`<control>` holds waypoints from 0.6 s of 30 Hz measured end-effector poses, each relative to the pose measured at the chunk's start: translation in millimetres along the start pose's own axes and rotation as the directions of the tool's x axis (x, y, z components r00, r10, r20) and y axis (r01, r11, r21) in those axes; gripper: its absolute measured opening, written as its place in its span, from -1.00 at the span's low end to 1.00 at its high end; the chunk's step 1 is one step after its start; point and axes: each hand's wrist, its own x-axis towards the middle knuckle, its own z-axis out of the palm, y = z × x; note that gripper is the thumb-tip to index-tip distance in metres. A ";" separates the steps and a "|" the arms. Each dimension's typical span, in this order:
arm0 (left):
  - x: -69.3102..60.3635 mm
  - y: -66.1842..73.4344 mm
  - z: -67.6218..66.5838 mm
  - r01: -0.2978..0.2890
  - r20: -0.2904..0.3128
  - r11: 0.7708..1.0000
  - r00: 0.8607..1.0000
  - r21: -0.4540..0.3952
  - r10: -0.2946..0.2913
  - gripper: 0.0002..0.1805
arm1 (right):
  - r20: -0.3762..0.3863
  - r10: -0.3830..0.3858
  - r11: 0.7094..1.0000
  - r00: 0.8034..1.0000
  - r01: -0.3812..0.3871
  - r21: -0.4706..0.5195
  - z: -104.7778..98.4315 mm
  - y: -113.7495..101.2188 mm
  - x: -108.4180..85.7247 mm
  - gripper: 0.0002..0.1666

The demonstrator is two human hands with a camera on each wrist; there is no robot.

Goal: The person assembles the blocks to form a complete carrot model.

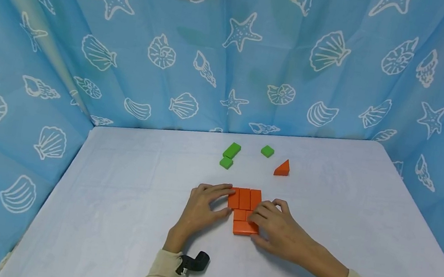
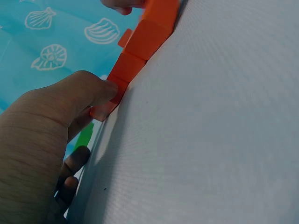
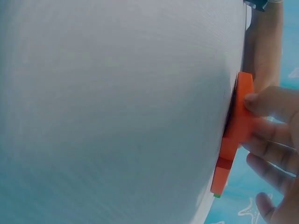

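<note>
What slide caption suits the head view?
Left hand and right hand touch adjoining orange rectangular blocks; three green box-shaped blocks and one orange triangular block lie beyond.

Head view: one, set above the near side of the table [image 1: 132,201], facing forward and down; farthest and widest of the three; takes in left hand [image 1: 200,206], right hand [image 1: 277,227], orange blocks [image 1: 240,215] and the shell-patterned curtain [image 1: 137,74] beyond.
Left wrist view: one, low and close beside the left hand, canted; tabletop fills the right, curtain upper left.
Right wrist view: one, low and close beside the right hand, also canted; tabletop fills the left, curtain lower right.
Shared by both wrist views: orange blocks, near table level; head view shows them from above.
</note>
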 end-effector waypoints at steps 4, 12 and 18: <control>-0.3 -0.1 -0.8 0.008 0.007 1.000 1.000 0.003 -0.008 -0.48 | -0.015 -0.019 1.000 1.000 0.019 0.019 1.8 0.8 0.9 -0.72; 2.1 0.3 -1.0 0.024 0.022 1.000 0.999 0.012 -0.024 -0.48 | -0.007 0.067 0.997 0.998 -0.067 0.023 -5.9 12.1 6.0 -0.77; 1.5 -0.4 -0.3 0.024 0.025 1.000 0.999 0.012 -0.024 -0.48 | 0.002 0.170 0.985 0.985 -0.170 0.034 -13.4 38.5 14.1 -0.75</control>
